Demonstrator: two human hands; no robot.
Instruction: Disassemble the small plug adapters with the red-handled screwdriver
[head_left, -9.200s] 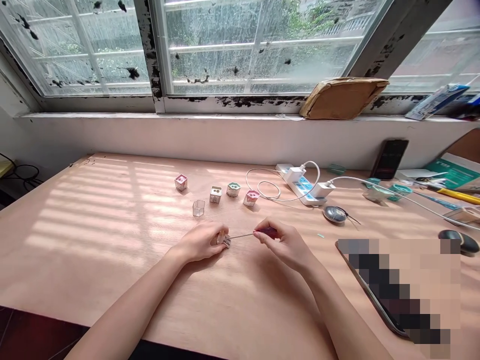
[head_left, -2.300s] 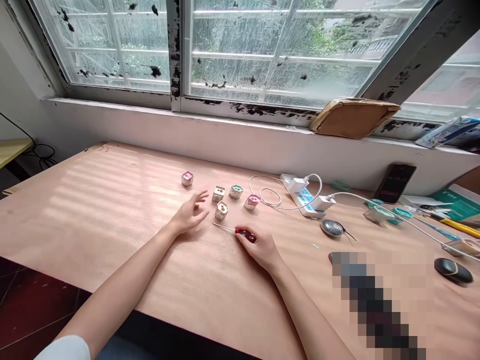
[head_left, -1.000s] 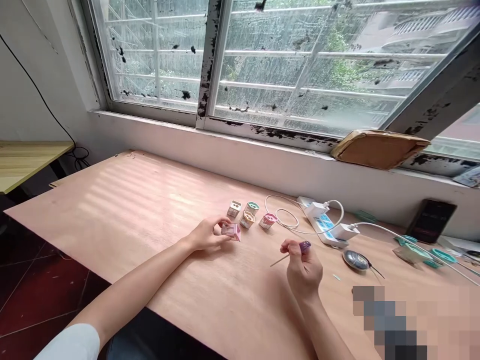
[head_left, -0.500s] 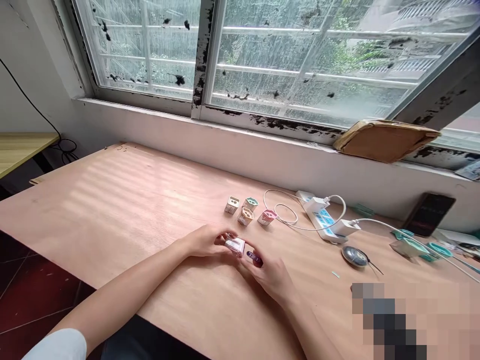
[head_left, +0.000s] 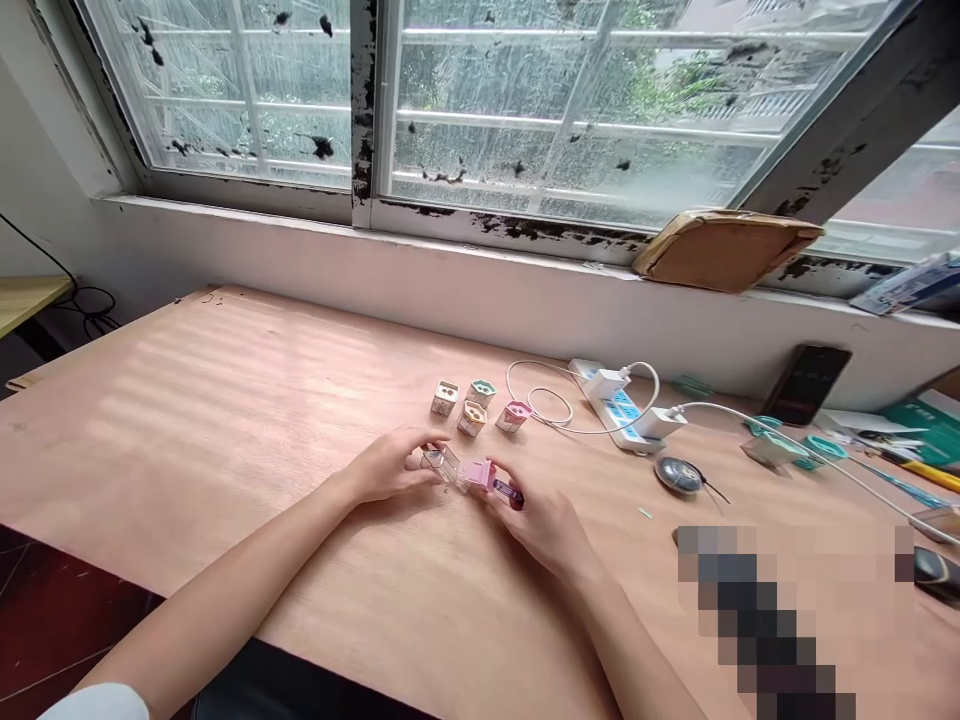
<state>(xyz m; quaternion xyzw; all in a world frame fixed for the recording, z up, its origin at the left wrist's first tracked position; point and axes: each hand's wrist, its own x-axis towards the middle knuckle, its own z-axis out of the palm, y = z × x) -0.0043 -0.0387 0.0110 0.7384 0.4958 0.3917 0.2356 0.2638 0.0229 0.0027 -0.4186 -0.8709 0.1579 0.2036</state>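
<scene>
The cup (head_left: 442,462) and the pink top (head_left: 477,475) are apart, just beside each other over the table (head_left: 225,420), so the opening looks done. The left hand (head_left: 394,467) is part-curled, pinching the cup; the right hand (head_left: 547,525) closes its fingertips on the top, with a screwdriver (head_left: 510,492) tucked in the same grip, its blade too small to make out. No loosened blade shows, so screw work on this piece is probably left. The white (head_left: 445,398), green (head_left: 482,391), orange (head_left: 472,418) and pink (head_left: 514,415) sharpeners stand upright behind, seemingly whole. Open wood lies leftward; the front edge runs under the left forearm, while the power strip (head_left: 622,410) and mouse (head_left: 679,476) narrow the right.
</scene>
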